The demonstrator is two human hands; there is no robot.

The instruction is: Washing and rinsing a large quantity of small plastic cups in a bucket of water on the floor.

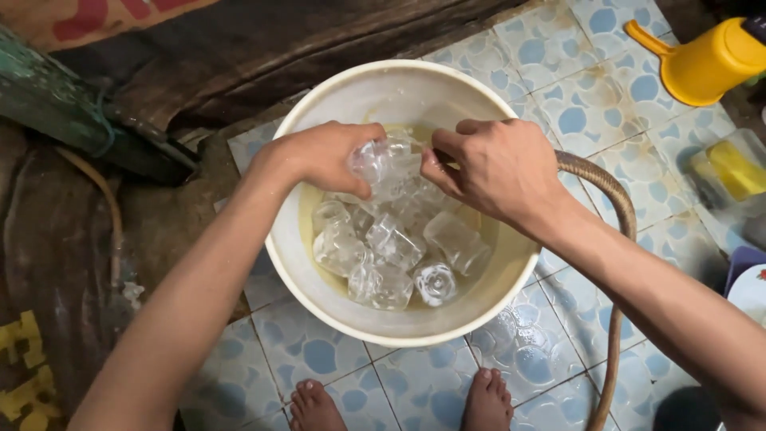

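A cream plastic basin (323, 297) stands on the tiled floor, with several clear drinking glasses (391, 247) lying in yellowish water. My left hand (319, 156) is shut on one clear glass (383, 164), held just above the pile. My right hand (499, 168) is on the same glass's other side, fingers curled and touching it near its rim. Both hands hover over the basin's far half.
A brown hose (614, 207) curves along the basin's right side down to the floor. A yellow plastic scoop (706, 60) stands at the top right, a clear container with something yellow (730, 172) below it. My bare feet (399, 403) are at the bottom. Dark wood and cloth (207, 56) lie to the left.
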